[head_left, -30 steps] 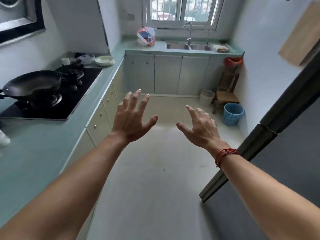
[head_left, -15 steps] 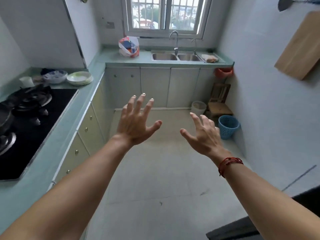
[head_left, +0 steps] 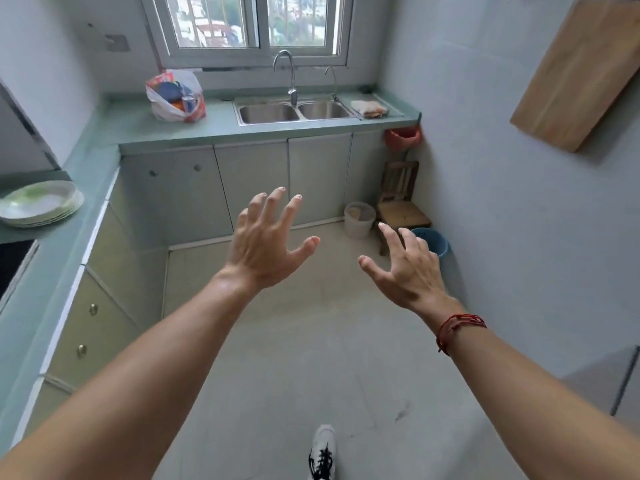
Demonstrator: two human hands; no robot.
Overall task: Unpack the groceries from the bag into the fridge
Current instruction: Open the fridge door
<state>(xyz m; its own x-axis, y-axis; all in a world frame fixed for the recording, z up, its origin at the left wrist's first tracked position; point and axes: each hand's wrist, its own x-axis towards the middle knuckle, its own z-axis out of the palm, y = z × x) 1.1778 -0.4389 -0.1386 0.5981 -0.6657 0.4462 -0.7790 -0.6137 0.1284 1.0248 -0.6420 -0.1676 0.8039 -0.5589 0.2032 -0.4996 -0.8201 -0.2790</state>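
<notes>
Both arms reach forward at chest height over the pale tiled floor. The left hand (head_left: 263, 251) has its fingers spread and slightly bent, with the back of the hand toward the camera, and it holds nothing. The right hand (head_left: 408, 271) is the same: fingers apart, thumb out, holding nothing. A red string bracelet (head_left: 457, 327) is wound round the right wrist. One white lace-up shoe (head_left: 322, 452) shows on the floor between the arms.

Well ahead of the hands, a double stainless-steel sink (head_left: 294, 112) is set into a pale green counter (head_left: 225, 128) under a white-framed window (head_left: 252, 26). The white plastic grocery bag (head_left: 175, 97), with red print and blue and orange contents showing, stands upright on the counter to the left of the sink, near the wall and well apart from both hands. A pale crumpled cloth (head_left: 369, 108) lies on the drainboard just right of the sink.

Below the sink's right end, an orange-red plastic basin (head_left: 403, 137) hangs under the counter edge. Under it a small wooden chair (head_left: 401, 202) stands against the wall, with a white plastic bucket (head_left: 359, 220) beside it and a blue plastic basket (head_left: 436, 240) partly hidden behind the right hand. Far left of the sink, round the counter's corner, sits a stack of white plates (head_left: 41, 204). High to the sink's right, a wooden cutting board (head_left: 581, 74) hangs on the wall. I cannot tell whether the grey panel (head_left: 620, 386) at the lower right is the fridge.
</notes>
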